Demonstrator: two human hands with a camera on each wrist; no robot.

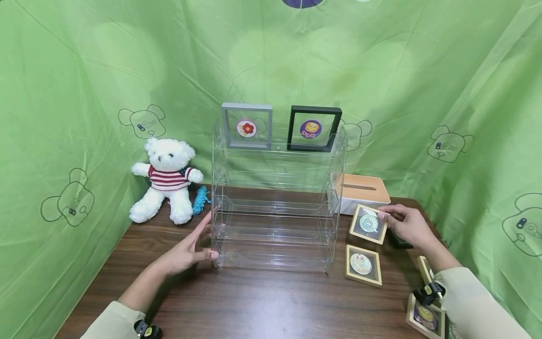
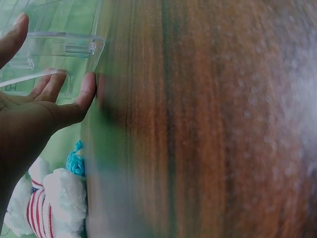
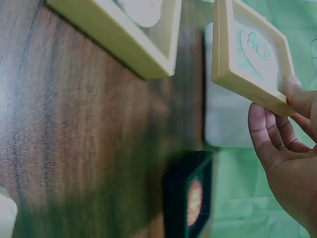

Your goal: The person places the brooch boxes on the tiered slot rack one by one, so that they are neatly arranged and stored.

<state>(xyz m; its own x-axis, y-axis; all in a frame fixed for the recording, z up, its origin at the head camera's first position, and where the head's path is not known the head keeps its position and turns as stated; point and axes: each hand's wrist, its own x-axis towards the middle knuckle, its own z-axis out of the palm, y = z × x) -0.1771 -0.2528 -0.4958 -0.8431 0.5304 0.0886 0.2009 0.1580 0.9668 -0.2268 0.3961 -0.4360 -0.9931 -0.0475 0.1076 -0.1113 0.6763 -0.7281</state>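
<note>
Tan frame (image 1: 368, 224) by its edge in pinching right fingers (image 3: 257, 119), outspread left fingers (image 2: 86, 94) against clear rack (image 1: 275, 207)

Lettering (image 1: 150, 124) on curtain (image 1: 271, 61) and purple disc (image 1: 311, 129) illegible

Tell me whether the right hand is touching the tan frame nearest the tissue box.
Touching. The right wrist view shows the right hand pinching the tan frame by its edge, thumb against fingers.
</note>
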